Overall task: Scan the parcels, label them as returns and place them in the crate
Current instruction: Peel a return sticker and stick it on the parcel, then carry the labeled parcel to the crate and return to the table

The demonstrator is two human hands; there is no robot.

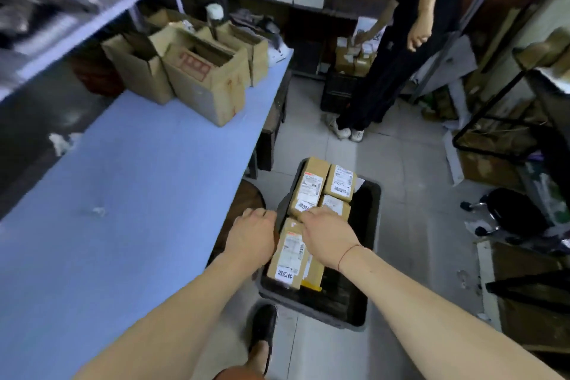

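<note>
Both hands down in the black crate: left hand grips its left rim, right hand grips the nearest parcel, three more parcels beyond, open crate room to the right.

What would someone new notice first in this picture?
Probably the black crate on the floor, packed with labelled cardboard parcels, and the left hand and right hand reaching down at the nearest parcel. Next, the long blue table on the left with open cartons at its far end, and a person in black standing beyond.
</note>
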